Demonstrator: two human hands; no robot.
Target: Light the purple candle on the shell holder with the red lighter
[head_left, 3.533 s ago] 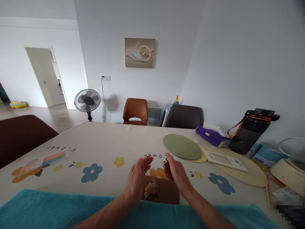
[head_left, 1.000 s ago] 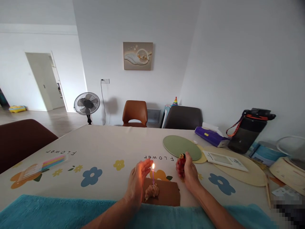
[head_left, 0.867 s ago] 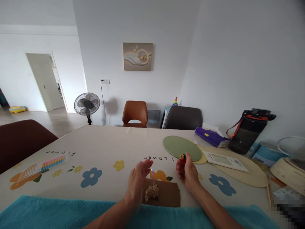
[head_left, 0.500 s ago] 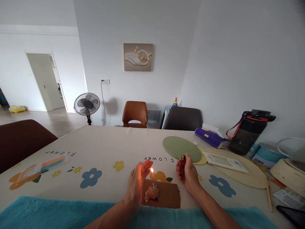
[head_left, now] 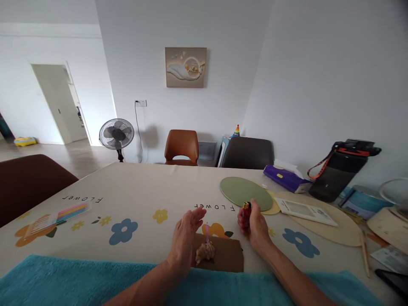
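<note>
Tablecloth [head_left: 143, 187]: candle [head_left: 207, 233] between hands, left [head_left: 185, 233] and right [head_left: 256, 223]

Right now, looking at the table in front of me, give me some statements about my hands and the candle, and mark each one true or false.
1. The right hand holds a red lighter. True.
2. The purple candle is burning. False: no flame shows on it.
3. The left hand stands open beside the candle. True.
4. The pastry sits on a white plate. False: it sits on a brown board.
</note>
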